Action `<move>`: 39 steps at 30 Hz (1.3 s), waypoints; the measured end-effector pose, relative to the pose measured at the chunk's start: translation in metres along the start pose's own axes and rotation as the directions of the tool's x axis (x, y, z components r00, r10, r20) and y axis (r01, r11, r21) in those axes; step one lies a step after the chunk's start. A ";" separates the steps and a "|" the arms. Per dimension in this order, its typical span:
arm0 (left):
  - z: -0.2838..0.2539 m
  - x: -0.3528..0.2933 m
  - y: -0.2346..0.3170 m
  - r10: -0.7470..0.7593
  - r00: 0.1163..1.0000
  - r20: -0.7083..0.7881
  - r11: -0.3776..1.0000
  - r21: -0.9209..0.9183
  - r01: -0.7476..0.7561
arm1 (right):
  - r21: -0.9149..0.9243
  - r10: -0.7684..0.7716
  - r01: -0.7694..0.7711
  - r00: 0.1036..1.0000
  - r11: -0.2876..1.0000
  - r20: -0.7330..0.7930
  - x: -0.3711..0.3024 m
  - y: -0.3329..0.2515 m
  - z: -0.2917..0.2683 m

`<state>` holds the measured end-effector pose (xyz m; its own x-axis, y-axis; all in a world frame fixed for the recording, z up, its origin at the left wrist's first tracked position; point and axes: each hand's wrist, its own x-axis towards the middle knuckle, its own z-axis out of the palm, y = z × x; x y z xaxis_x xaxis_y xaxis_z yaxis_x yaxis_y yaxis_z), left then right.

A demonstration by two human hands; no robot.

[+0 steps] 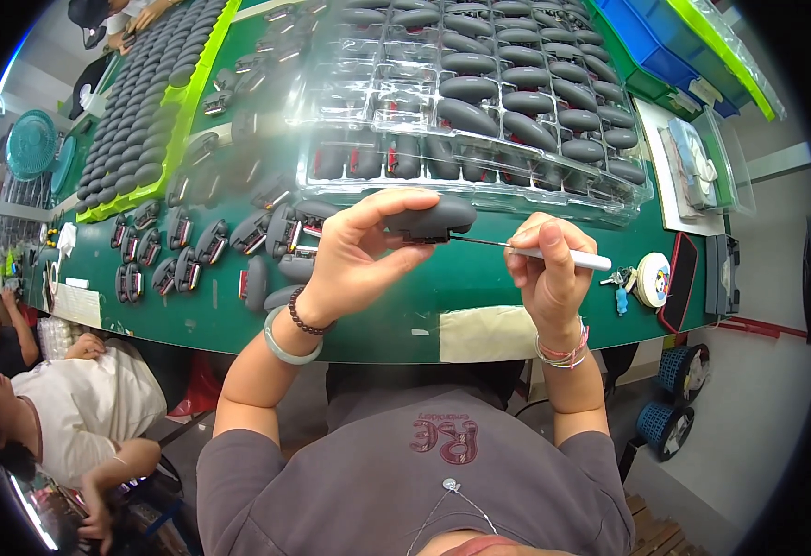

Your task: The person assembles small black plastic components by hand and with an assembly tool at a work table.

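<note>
My left hand (345, 269) grips a dark grey, rounded plastic part (435, 219) between thumb and fingers, above the green table (377, 343). The part's smooth side is up, and a black detailed edge shows underneath. In my right hand (553, 283) is a slim tool with a white handle (579, 259), held like a pen. Its thin dark shaft points left, and the tip meets or nearly meets the part's lower right edge; exact contact is too small to tell. Several similar grey parts (183, 269) with red and silver insides lie left of my left hand.
Clear plastic trays (479, 190) full of grey parts stand stacked ahead. A lime-green tray (172, 130) holds more at far left. Keys (620, 289), a round badge (652, 280) and a phone-like red-edged slab (679, 281) lie right. A person in white (90, 398) sits at left.
</note>
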<state>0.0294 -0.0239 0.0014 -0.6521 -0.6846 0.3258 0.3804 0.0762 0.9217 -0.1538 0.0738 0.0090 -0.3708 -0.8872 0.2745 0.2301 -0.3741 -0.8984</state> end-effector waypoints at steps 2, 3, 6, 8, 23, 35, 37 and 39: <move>0.000 0.000 0.002 -0.024 1.000 0.019 1.000 -0.005 0.024 | 0.030 0.024 -0.024 1.000 0.999 0.005 0.001 0.000 0.000; 0.000 0.000 0.003 -0.025 1.000 0.018 1.000 -0.005 0.025 | 0.059 0.048 -0.048 0.999 0.997 0.009 0.002 0.000 -0.001; 0.000 0.000 0.005 -0.062 0.998 0.028 0.996 -0.056 0.063 | 0.084 0.115 -0.116 0.993 0.990 0.017 0.004 0.000 -0.003; -0.001 0.000 0.005 -0.076 0.997 0.023 0.995 -0.057 0.077 | 0.087 0.120 -0.121 0.993 0.989 0.022 0.004 -0.001 -0.003; -0.004 0.001 0.007 -0.130 0.985 0.111 0.964 -0.220 0.152 | 0.336 0.360 -0.391 0.920 0.857 0.154 0.015 0.009 -0.013; 0.000 0.005 0.009 -0.171 0.985 -0.002 0.981 -0.088 0.170 | 0.266 0.306 -0.297 0.952 0.917 0.007 0.009 0.006 -0.005; 0.000 0.004 0.008 -0.167 0.986 -0.007 0.983 -0.080 0.166 | 0.228 0.282 -0.272 0.959 0.935 -0.012 0.008 0.004 -0.004; -0.001 0.004 0.007 -0.163 0.987 -0.014 0.984 -0.072 0.162 | 0.224 0.253 -0.241 0.967 0.944 -0.023 0.008 0.004 -0.004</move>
<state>0.0305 -0.0270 0.0093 -0.6964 -0.6977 0.1682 0.3160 -0.0877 0.9447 -0.1598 0.0665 0.0063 -0.3216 -0.9464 0.0306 0.5082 -0.1998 -0.8378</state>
